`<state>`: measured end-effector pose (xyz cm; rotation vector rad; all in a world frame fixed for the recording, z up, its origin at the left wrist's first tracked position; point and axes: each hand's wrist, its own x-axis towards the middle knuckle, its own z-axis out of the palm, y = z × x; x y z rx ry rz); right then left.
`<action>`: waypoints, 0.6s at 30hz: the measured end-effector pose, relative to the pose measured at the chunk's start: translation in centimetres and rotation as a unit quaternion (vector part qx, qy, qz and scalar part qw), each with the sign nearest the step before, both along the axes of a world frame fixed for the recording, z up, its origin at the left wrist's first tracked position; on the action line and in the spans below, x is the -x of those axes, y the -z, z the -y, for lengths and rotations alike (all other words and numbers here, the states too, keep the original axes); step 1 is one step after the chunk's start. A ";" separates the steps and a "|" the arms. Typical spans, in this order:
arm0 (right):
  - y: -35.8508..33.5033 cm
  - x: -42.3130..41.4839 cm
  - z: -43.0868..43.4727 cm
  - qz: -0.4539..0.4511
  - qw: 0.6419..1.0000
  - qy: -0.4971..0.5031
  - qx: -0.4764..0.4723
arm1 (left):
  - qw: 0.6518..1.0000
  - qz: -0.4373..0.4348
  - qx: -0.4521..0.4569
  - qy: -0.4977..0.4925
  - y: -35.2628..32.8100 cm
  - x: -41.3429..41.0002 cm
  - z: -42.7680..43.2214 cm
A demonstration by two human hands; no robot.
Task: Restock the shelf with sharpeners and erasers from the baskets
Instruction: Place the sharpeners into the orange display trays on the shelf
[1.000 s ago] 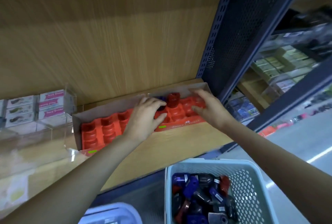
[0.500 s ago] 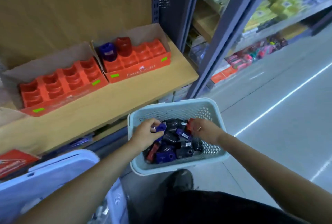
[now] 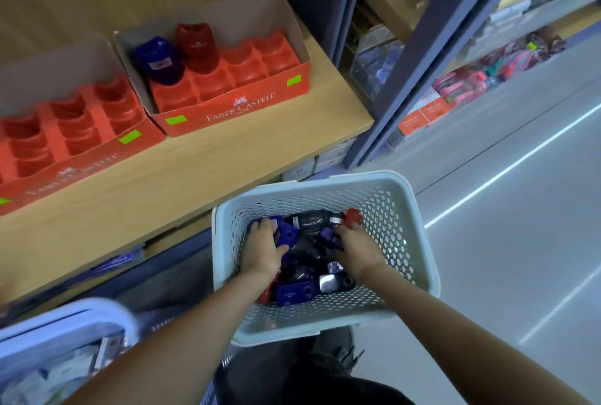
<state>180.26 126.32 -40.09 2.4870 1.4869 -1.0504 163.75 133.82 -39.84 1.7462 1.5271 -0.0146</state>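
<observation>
Sharpeners (image 3: 305,255): blue, black and red, heaped in a pale perforated basket (image 3: 393,186) below the shelf's front edge.
Left hand (image 3: 263,250): inside the basket, grip curled over a loose blue sharpener (image 3: 287,237).
Right hand (image 3: 356,247): inside the basket, fingertips at a red sharpener (image 3: 353,216); whether the grip pinches it cannot be told.
Wooden shelf (image 3: 195,173): two orange display boxes side by side.
Right box (image 3: 240,108): a dark blue unit (image 3: 159,61) and a dark red unit (image 3: 196,45) upright in adjoining back slots.
Left box (image 3: 65,160): orange slots showing.
Second basket (image 3: 65,317): lower left, blurred.
</observation>
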 end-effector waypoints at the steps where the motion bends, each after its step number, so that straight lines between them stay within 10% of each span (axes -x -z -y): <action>1: -0.2 -0.3 0.1 -0.042 0.998 0.036 -0.007 | 1.000 0.013 0.010 -0.010 -0.1 0.0 0.0; 7: -7.2 -0.7 0.5 -0.312 0.906 0.268 -0.098 | 0.962 0.213 0.135 -0.102 -4.2 0.7 -0.9; 18: -22.5 4.2 -3.9 -0.425 0.880 0.154 -0.147 | 0.931 0.346 0.074 -0.087 -19.3 8.3 -3.3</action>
